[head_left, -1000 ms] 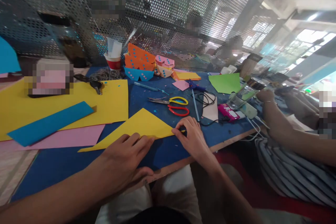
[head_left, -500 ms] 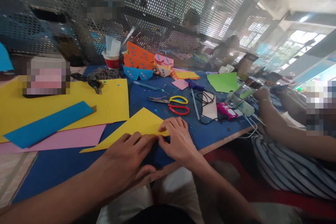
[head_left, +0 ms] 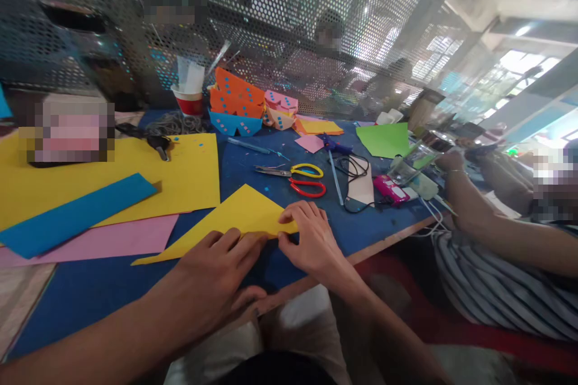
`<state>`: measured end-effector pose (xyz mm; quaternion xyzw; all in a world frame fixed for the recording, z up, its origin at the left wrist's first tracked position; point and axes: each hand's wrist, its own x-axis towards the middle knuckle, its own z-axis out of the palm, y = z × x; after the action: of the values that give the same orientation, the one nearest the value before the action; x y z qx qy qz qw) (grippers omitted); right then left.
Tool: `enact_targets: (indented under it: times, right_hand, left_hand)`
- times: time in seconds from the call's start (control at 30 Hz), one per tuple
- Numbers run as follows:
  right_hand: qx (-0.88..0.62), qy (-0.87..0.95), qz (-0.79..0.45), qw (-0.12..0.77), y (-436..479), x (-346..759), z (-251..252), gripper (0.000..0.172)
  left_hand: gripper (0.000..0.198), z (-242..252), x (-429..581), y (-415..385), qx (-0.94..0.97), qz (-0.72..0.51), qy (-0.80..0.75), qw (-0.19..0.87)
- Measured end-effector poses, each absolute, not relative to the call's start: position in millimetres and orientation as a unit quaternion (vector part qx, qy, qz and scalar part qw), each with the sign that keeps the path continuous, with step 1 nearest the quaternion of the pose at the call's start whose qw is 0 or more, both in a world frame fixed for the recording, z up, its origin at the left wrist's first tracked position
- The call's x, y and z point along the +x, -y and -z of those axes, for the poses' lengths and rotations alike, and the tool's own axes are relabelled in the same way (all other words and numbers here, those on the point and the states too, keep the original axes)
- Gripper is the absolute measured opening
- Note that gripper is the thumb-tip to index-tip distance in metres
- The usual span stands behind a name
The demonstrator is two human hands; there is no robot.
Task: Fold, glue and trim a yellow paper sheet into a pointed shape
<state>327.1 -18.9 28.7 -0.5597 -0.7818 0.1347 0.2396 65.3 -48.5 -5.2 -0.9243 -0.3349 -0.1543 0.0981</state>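
A folded yellow paper triangle [head_left: 241, 213] is being pressed flat on the blue table [head_left: 90, 289], near its front edge. The left hand [head_left: 217, 277] is being laid on the lower edge, fingers spread. The right hand [head_left: 309, 240] is being set over the right tip, fingers close together; whether the edge is being pinched by the thumb cannot be told. Scissors [head_left: 300, 180] are lying just beyond, and a neighbour's arm [head_left: 478, 222] is being rested at the right.

Scissors, two: yellow pair [head_left: 307, 171], red pair [head_left: 309, 189]. Folded yellow triangle [head_left: 239, 213], one. Pink sheets [head_left: 103, 239], two. Blue strip [head_left: 72, 214], one. Green sheet [head_left: 383, 139], one. Red cup [head_left: 189, 103], one.
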Motion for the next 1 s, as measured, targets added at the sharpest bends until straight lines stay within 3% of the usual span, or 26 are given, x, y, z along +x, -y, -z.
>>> enact_targets:
  times: [1.0]
  right_hand:
    - [-0.578,0.754,-0.139,0.278,15,375,-14,0.034]
  left_hand:
    - [0.064,11,58,45,-0.928,0.160,0.324,0.094]
